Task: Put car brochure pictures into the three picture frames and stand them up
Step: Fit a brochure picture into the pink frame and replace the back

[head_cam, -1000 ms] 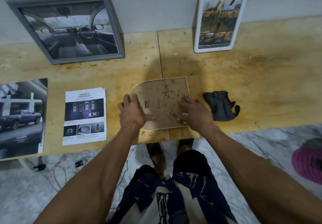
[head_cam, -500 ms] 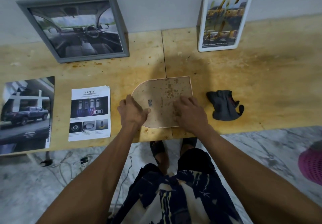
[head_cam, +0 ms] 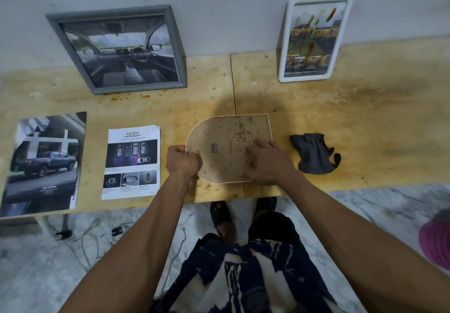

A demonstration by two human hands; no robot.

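Observation:
An arch-shaped picture frame [head_cam: 231, 142] lies face down on the wooden bench [head_cam: 353, 122], its stained brown back up with a small metal clip in the middle. My left hand [head_cam: 182, 161] grips the frame's rounded left edge with curled fingers. My right hand [head_cam: 267, 164] rests flat on the back's right part. A grey frame [head_cam: 119, 49] with a car-interior picture leans on the wall at the back left. A white frame [head_cam: 314, 39] with a yellowish picture stands at the back right.
A loose "Safety" brochure page [head_cam: 131, 161] lies left of the frame, and a larger page with a pickup truck [head_cam: 43, 161] lies at the far left. A dark cloth [head_cam: 314, 154] sits right of my hand. Cables [head_cam: 92, 234] lie on the floor; a pink basket [head_cam: 435, 242] is at right.
My left hand slid from on top of the backing to its left edge and curled round it. My right hand stays pressed on the back.

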